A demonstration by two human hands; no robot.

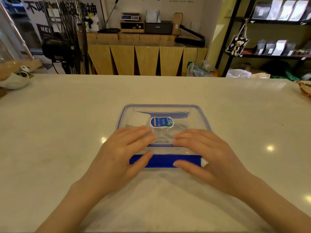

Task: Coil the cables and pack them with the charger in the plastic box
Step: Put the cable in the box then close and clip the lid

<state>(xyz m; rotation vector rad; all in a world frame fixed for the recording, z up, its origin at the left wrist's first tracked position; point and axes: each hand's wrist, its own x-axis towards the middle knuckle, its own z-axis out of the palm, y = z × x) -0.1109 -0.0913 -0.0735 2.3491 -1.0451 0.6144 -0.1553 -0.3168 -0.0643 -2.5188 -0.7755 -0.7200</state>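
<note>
Head view: both flat hands (124,148) (207,148) atop box lid (193,115).

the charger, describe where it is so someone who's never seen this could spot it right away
On the pale countertop, find the clear plastic box with blue trim under both hands. Look through its lid at the far left corner: the charger is the solid white block there, left of the blue oval sticker, unlike the thin tangled white cables beside it.
</note>
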